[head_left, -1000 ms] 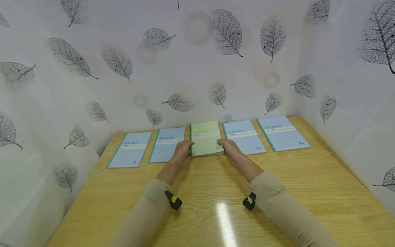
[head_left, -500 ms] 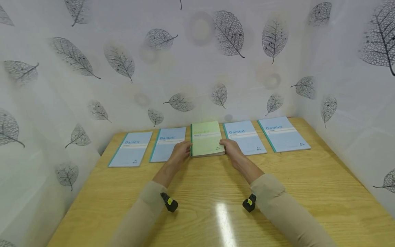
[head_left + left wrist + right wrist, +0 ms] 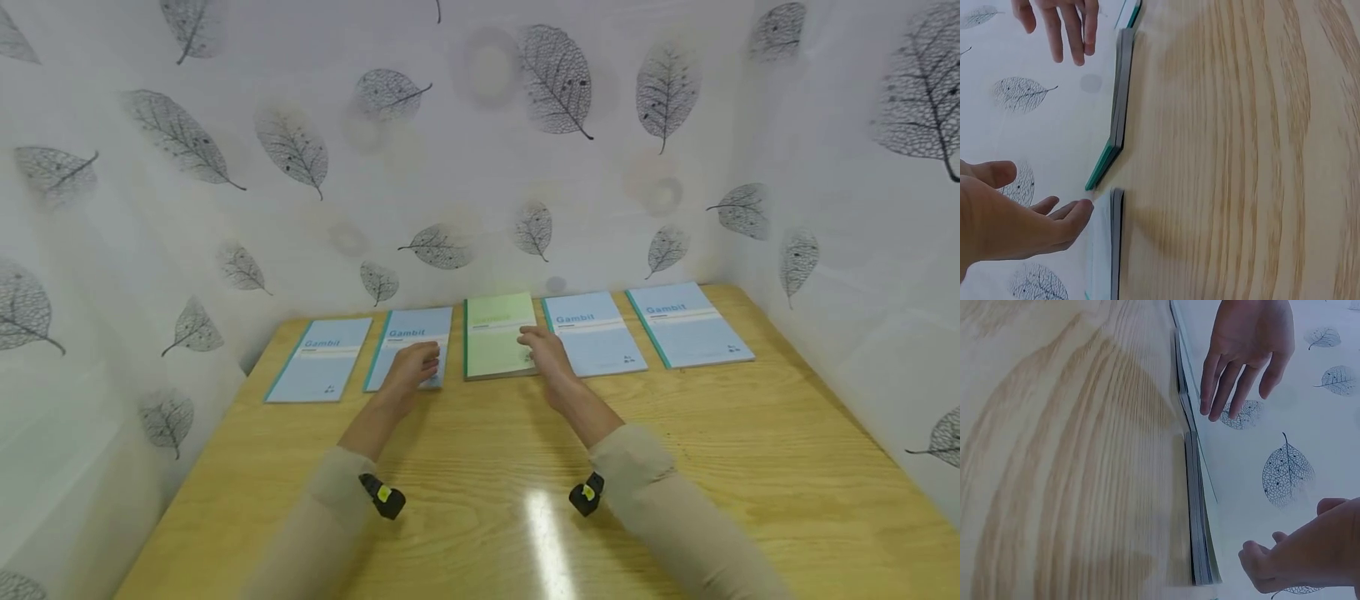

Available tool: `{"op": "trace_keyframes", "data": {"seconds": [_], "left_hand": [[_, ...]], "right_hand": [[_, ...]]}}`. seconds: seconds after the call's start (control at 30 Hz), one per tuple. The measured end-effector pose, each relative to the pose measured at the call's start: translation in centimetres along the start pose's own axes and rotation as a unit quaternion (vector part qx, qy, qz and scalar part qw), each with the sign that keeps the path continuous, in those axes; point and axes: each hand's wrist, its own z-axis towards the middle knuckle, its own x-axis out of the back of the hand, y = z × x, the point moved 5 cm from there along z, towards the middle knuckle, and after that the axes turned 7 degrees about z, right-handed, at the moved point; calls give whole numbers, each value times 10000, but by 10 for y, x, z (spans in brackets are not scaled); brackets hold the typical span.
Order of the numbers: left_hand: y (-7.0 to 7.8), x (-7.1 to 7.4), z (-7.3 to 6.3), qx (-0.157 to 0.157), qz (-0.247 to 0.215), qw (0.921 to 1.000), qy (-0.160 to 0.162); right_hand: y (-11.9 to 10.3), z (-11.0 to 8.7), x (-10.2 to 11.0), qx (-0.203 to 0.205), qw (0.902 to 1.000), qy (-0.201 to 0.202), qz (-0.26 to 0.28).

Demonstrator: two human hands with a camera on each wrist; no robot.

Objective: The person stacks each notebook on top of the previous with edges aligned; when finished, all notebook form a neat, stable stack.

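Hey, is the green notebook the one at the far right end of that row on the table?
No, the green notebook lies between a blue notebook on its left and another blue notebook on its right.

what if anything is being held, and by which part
Nothing is held: left grip and right grip are both empty, and the green notebook lies on the table.

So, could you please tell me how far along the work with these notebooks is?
Looks done: the green notebook lies in a row on the table, with two blue notebooks on each side.
In hand: nothing; the left hand and right hand are near the row but grip nothing.
Left: probably little, perhaps some straightening; no notebook shows outside the row.
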Motion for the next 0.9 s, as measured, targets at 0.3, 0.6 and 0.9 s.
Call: {"op": "trace_keyframes", "data": {"seconds": [0.3,0.6,0.9], "left_hand": [[3,32,-7,-153,-29,9997,213],[-10,67,-9,36,186,9985,520],[-23,98,-10,250,171,9946,998]], "right_hand": [[9,0,-35,189,9935,-805,780],[22,0,-71,-150,9853,-1452,889],[36,1,-98,-563,9651,-2183,1328]]}}
